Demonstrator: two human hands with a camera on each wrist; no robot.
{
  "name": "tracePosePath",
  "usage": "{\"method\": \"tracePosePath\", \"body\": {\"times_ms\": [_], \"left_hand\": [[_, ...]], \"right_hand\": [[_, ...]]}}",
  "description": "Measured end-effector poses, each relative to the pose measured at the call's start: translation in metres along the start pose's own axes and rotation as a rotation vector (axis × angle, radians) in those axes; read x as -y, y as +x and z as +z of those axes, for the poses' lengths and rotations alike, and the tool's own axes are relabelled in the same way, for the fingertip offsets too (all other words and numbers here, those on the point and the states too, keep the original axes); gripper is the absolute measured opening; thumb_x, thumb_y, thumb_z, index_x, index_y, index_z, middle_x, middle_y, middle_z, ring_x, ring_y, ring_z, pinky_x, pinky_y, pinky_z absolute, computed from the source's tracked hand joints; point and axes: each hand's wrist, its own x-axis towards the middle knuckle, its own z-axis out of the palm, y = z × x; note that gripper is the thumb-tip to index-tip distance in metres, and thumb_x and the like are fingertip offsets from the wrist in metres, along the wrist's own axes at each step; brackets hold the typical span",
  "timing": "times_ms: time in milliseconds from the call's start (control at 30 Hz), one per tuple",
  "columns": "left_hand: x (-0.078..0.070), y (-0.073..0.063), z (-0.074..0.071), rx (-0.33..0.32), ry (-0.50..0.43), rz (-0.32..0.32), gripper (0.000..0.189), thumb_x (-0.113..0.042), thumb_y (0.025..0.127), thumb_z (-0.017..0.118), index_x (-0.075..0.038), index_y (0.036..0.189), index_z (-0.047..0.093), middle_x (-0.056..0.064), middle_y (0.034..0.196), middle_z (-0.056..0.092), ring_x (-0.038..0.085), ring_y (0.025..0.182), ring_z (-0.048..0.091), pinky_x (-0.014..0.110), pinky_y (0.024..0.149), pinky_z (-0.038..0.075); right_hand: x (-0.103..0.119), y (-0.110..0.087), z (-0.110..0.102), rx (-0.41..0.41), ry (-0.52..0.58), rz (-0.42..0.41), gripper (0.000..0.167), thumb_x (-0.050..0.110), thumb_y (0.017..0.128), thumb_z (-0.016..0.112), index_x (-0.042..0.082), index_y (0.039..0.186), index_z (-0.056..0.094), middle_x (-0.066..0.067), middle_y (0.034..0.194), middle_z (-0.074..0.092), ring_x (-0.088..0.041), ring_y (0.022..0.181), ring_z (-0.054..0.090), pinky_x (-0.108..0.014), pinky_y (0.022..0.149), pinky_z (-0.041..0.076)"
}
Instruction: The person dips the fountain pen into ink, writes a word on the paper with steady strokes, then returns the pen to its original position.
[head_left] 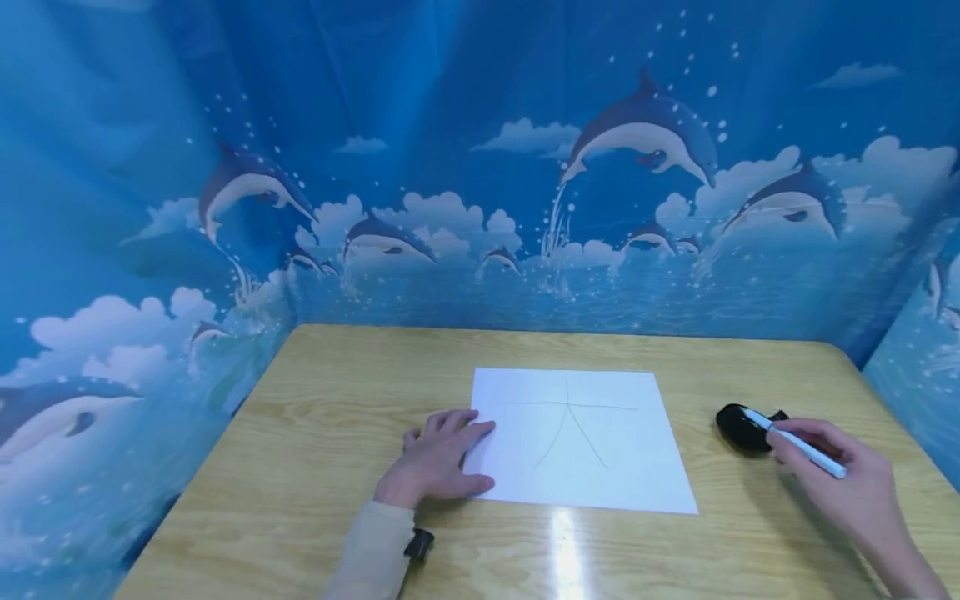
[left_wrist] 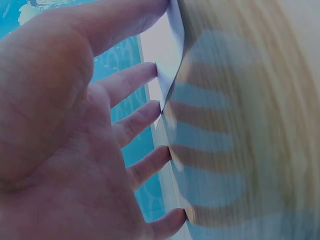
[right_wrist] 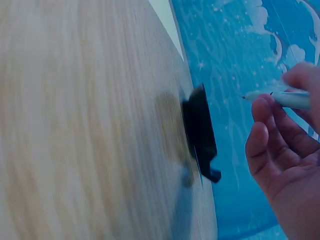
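A white sheet of paper [head_left: 600, 450] lies on the table, bearing thin dark lines: a long horizontal stroke, a short vertical one and two slanting legs. My left hand [head_left: 442, 458] rests at its left edge with fingers spread; in the left wrist view the thumb and nearest fingertips touch the paper [left_wrist: 172, 50], whose edge lifts slightly. Off to the right, my right hand [head_left: 847, 475] pinches a pale blue pen [head_left: 813, 454] between thumb and fingers. The pen's bare tip shows in the right wrist view. Beneath it, in the head view, sits a glossy black object [head_left: 738, 429].
The wood-grain table [head_left: 360, 375] has rounded far corners. Blue curtains [head_left: 450, 167] printed with dolphins and clouds hang behind it and along both sides. A small black piece [head_left: 420, 544] shows at my left wrist.
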Motion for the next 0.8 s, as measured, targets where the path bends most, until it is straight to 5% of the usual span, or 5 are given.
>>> {"method": "tracePosePath", "body": {"times_ms": [200, 467, 600, 800], "left_hand": [[0.001, 0.001, 0.000, 0.000, 0.006, -0.003, 0.076, -0.051, 0.087, 0.074, -0.029, 0.154, 0.047, 0.004, 0.165, 0.034, 0.043, 0.151, 0.027, 0.081, 0.109, 0.024], [0.001, 0.002, 0.000, -0.003, 0.015, -0.007, 0.076, -0.052, 0.087, 0.074, -0.030, 0.154, 0.046, 0.003, 0.166, 0.034, 0.043, 0.151, 0.027, 0.081, 0.110, 0.024], [0.000, 0.002, 0.000, 0.000, 0.015, -0.009, 0.076, -0.052, 0.087, 0.074, -0.029, 0.154, 0.046, 0.003, 0.166, 0.034, 0.043, 0.151, 0.027, 0.081, 0.110, 0.023], [0.000, 0.001, 0.001, 0.006, 0.009, -0.014, 0.076, -0.052, 0.087, 0.074, -0.030, 0.154, 0.046, 0.003, 0.166, 0.033, 0.043, 0.152, 0.026, 0.080, 0.111, 0.022]], "right_hand": [[-0.012, 0.000, -0.011, -0.034, 0.034, -0.013, 0.026, 0.012, 0.102, 0.061, 0.012, 0.126, 0.071, 0.034, 0.094, 0.072, 0.008, 0.071, 0.069, -0.016, 0.055, 0.053], [-0.022, 0.001, -0.015, -0.048, 0.028, 0.088, 0.024, 0.007, 0.098, 0.065, 0.023, 0.114, 0.073, 0.043, 0.091, 0.065, 0.011, 0.069, 0.068, -0.009, 0.058, 0.053], [-0.027, 0.003, -0.015, -0.052, -0.072, 0.134, 0.019, 0.012, 0.097, 0.068, 0.013, 0.116, 0.071, 0.048, 0.084, 0.057, 0.015, 0.067, 0.064, -0.010, 0.056, 0.052], [-0.032, 0.006, -0.022, -0.006, -0.216, 0.099, 0.046, 0.021, 0.094, 0.075, -0.009, 0.126, 0.064, 0.053, 0.082, 0.049, 0.024, 0.068, 0.056, -0.014, 0.053, 0.051]]}}
